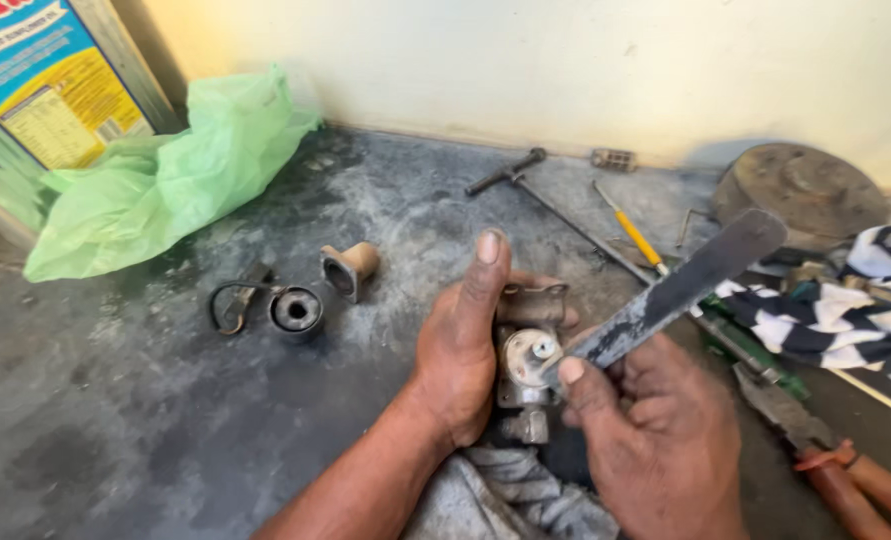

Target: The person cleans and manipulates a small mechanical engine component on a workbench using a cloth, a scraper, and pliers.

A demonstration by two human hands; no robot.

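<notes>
My left hand (460, 345) grips a small greasy metal carburetor-like body (527, 352) from its left side, thumb raised along its edge. My right hand (655, 440) holds a flat dark metal blade (665, 292), its tip resting on the round face of the metal body. The blade slants up to the right. A grey rag (505, 495) lies under both hands.
On the grey concrete floor lie a round black cup with a wire clip (295, 310), a tan flanged tube (350, 268), a green plastic bag (165, 175), a large tin (50, 80), a T-handle rod (510, 172), a yellow screwdriver (633, 235), a striped cloth (845, 310), pliers (845, 470) and a rusty disc (800, 185).
</notes>
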